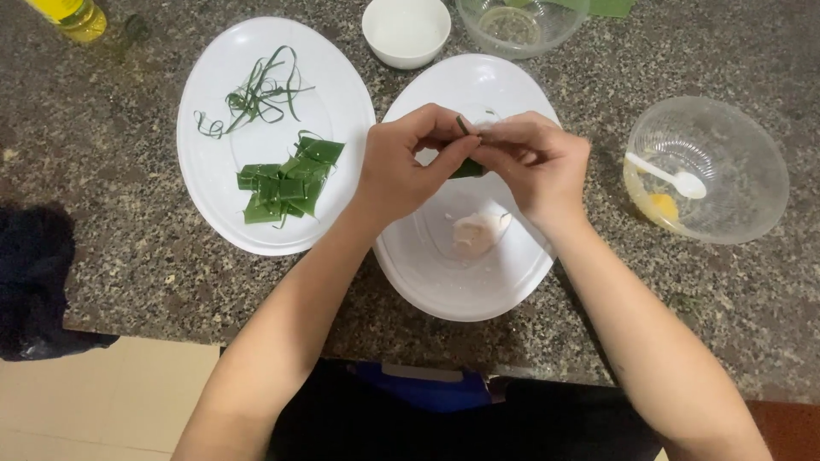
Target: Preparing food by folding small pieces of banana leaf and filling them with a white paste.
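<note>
Left hand [408, 166] and right hand [531, 162] pinch a leaf parcel [468, 168] above the white plate [512, 286].

Both my forearms entered from the lower edge and converged toward the centre. My left hand [408, 166] was raised, wrist slightly bent, with the back of the hand facing up. Its fingers [444, 128] were curled inward, thumb and forefinger pinched together at the tips. My right hand [536, 162] met it from the opposite side, knuckles up, fingers [512, 137] bent and closed in a matching pinch. The fingertips of both hands touched each other. Both arms were bare.
</note>
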